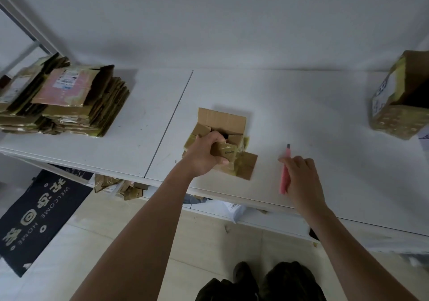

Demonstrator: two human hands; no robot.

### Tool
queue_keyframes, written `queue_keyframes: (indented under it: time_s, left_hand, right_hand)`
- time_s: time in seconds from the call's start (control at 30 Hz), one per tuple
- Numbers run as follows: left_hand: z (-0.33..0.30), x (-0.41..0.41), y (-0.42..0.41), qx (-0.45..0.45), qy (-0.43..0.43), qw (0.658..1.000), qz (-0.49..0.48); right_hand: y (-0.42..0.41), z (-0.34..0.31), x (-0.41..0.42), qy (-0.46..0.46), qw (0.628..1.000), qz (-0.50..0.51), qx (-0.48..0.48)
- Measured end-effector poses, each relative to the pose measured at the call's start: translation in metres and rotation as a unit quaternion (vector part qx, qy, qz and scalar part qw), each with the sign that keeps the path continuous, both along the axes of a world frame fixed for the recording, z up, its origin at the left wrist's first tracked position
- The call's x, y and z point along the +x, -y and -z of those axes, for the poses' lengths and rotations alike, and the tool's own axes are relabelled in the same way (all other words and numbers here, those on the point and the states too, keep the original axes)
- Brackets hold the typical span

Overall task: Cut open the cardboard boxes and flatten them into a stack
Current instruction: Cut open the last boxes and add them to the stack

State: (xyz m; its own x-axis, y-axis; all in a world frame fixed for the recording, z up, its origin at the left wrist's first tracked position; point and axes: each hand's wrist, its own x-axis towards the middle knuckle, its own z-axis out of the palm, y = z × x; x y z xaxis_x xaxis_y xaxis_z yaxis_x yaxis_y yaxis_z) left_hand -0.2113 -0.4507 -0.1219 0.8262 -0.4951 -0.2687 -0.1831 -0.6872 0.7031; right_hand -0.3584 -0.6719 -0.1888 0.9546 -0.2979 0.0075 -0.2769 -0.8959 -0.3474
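While a stack of flattened boxes [62, 101] sits at the white table's [301, 105] far left, left hand [206, 154] reaching forward, arm extended, fingers clamped over the taped near edge of a small opened cardboard box [222, 124] at table centre. Just right, right hand [300, 180] curled around a pink utility knife [285, 170], tip pointing away. Far right, another opened box [399, 98].

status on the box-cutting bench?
Left hand gripping small brown taped cardboard box, flaps open. Right hand holding pink utility knife, clear of box. Flattened cardboard stack far left; nothing between.
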Motion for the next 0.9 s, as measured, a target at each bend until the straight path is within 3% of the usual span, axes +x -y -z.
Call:
queue_keyframes:
  time_s: [0.07, 0.13, 0.23, 0.3, 0.37, 0.5, 0.67, 0.9]
  left_hand:
    - [0.0, -0.003, -0.001, -0.005, -0.003, 1.0, 0.0]
    - [-0.002, -0.006, -0.003, -0.01, 0.007, 1.0, 0.007]
    - [-0.007, -0.013, -0.006, 0.009, 0.039, 0.999, 0.029]
    - [-0.012, -0.016, -0.009, 0.025, 0.045, 0.997, 0.053]
    - [-0.021, -0.016, -0.015, 0.024, 0.026, 0.997, 0.067]
    - [-0.031, -0.016, -0.034, -0.043, -0.051, 0.996, 0.053]
    - [-0.019, -0.019, -0.039, 0.025, 0.043, 0.997, 0.061]
    - [-0.009, -0.026, -0.043, -0.032, 0.099, 0.995, 0.003]
  right_hand:
    - [0.004, -0.004, 0.005, -0.046, 0.998, -0.015, -0.038]
    - [0.001, -0.015, 0.016, -0.013, 1.0, -0.02, -0.02]
    - [-0.017, -0.039, 0.042, 0.096, 0.973, -0.01, 0.209]
    - [-0.034, -0.054, 0.062, 0.073, 0.93, -0.035, 0.359]
    - [-0.05, -0.06, 0.074, 0.045, 0.896, -0.057, 0.438]
    - [-0.078, -0.046, 0.081, 0.058, 0.909, -0.043, 0.41]
    - [-0.083, -0.036, 0.084, 0.042, 0.905, 0.014, 0.423]
    - [-0.082, -0.037, 0.087, 0.03, 0.876, 0.032, 0.48]
